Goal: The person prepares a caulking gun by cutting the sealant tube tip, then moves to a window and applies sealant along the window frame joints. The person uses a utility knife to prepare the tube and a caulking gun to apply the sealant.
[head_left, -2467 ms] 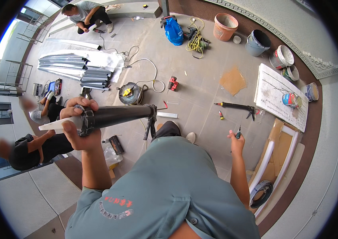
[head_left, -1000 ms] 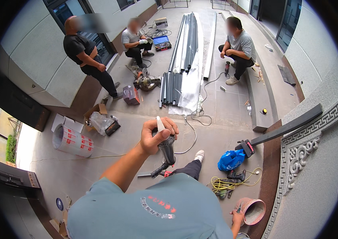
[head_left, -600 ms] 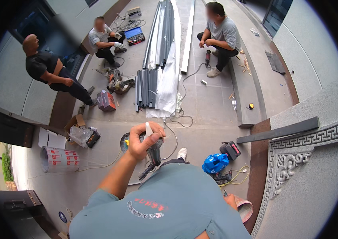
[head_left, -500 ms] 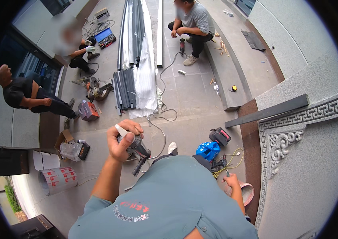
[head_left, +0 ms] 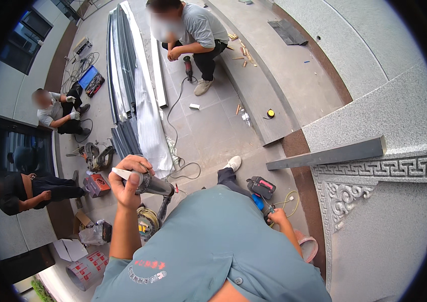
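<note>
My left hand (head_left: 127, 191) is raised at the left of my body, its fingers wrapped round the front of a caulking gun (head_left: 157, 186). A white tapered nozzle (head_left: 121, 173) sticks out beside the thumb, and the gun's dark handle hangs down on the side toward my shirt. Low at my right side, my right hand (head_left: 277, 217) is closed on a small slim object (head_left: 272, 208), too small to name. Close to it are a blue bag (head_left: 257, 201), partly hidden by my body, and a yellow cord (head_left: 290, 202).
Long dark metal profiles (head_left: 123, 65) and white wrapping (head_left: 154, 143) lie ahead. One person (head_left: 203, 30) squats by a red-black power tool (head_left: 188, 68); another sits (head_left: 55, 110), a third stands (head_left: 19, 194) at left. A dark beam (head_left: 329, 153) leans by the carved stone wall. A black-red case (head_left: 261, 187) stands near my foot.
My view has swung to the right, so the profiles and people sit further left. One foot has stepped forward. The caulking gun has tilted, showing more of its barrel; both hands keep their hold.
</note>
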A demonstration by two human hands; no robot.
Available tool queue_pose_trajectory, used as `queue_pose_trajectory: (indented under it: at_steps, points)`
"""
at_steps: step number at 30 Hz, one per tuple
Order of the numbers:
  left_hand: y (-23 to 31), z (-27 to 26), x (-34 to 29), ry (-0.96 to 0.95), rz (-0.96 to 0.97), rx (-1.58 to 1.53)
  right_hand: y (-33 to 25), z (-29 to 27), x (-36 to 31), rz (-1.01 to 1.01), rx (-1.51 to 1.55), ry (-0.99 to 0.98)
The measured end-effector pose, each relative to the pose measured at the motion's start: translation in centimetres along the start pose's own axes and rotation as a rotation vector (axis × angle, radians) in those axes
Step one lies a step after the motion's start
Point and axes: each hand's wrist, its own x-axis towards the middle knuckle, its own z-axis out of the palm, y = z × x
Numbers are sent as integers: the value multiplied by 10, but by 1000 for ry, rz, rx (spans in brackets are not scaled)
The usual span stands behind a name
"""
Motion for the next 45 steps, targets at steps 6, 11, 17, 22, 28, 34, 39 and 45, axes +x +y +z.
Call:
queue_pose_trajectory:
  at_steps: [6, 11, 17, 22, 28, 34, 39, 45]
  points:
    - [-18, 72, 157, -55, 41, -7, -85, -106, 91, -30, 129, -20]
    - [-49, 130, 259, -54, 109, -26, -194, -220, 147, -292, 187, 194]
    - [-125, 200, 397, -61, 93, -86, -323, -336, 204, -334, 6, 217]
    - [-208, 271, 533, -170, -62, -94, -389, -438, 272, -250, 178, 235]
    - [-233, 352, 708, -214, -220, -155, -444, -587, 279, -122, 107, 249]
    - [-207, 395, 857, -264, -160, -250, -507, -704, 291, -64, 236, 392]
    - [-222, 426, 962, -211, -139, -285, -539, -760, 349, -35, 258, 386]
    - [-240, 464, 1087, -114, -170, -184, -579, -827, 415, 136, 99, 201]
